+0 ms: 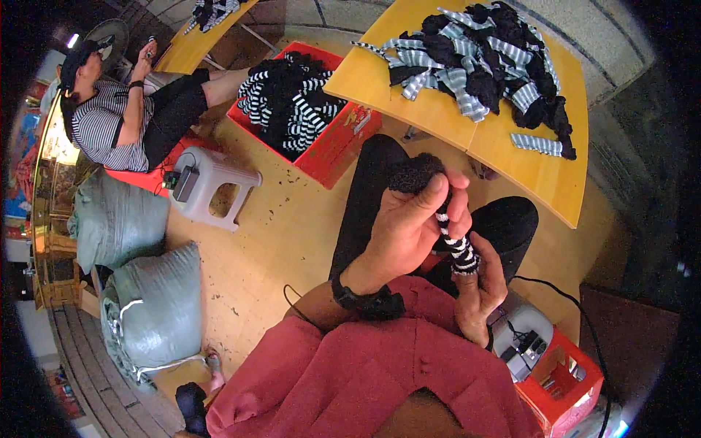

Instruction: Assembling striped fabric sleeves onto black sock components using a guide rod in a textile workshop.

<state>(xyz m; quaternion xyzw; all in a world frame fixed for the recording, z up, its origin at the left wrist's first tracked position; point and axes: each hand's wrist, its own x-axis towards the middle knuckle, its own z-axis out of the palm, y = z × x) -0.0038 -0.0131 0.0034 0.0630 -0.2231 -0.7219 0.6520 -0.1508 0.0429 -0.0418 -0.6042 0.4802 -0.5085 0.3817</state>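
In front of my lap I hold a sock-like knit piece [461,252] with black and white stripes and a bunched black end. My left hand [420,223] pinches the black end [415,174] between thumb and fingers. Lower down and to the right, my right hand [482,288] is closed around the striped end. Part of the piece is hidden behind my fingers. Beyond my hands, a loose heap of grey-striped and black knit pieces [467,58] covers much of the yellow table [537,182].
A red box [336,150] full of black-and-white striped knits stands left of the table. Another person [117,117] sits at the far left, near a grey stool [212,190]. Stuffed sacks [157,306] lie at left. A red stool-like box [566,387] and a cable are at right.
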